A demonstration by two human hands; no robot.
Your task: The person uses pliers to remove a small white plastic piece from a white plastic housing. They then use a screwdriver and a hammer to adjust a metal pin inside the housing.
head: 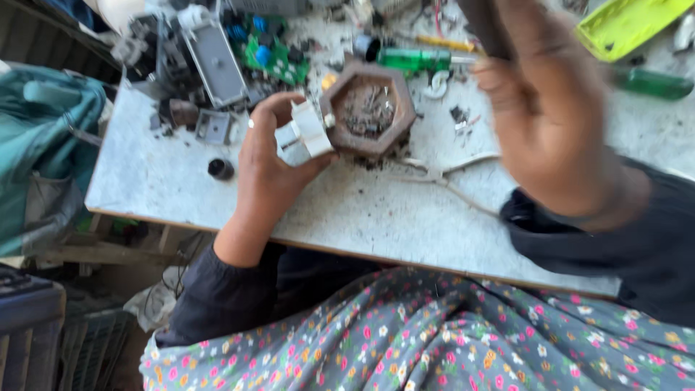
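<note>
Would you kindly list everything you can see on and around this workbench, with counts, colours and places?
White plastic part: one, white, held in the left hand beside the tray.
Hexagonal tray: one, brown, bench centre, holding small metal bits.
Screwdriver: one, green handle, behind the tray.
Second green handle: one, far right.
Circuit board: one, green, back of bench.
Grey metal casing: one, back left.
Black cap: one, left of the wrist.
White wire: one, right of the tray.
Yellow-green tray: one, top right.
Workbench: one, pale grey, stained.
Teal bag: one, left of the bench.
Left hand: grip closed on the white part.
Right hand: blurred, raised, gripping a dark handle.
</note>
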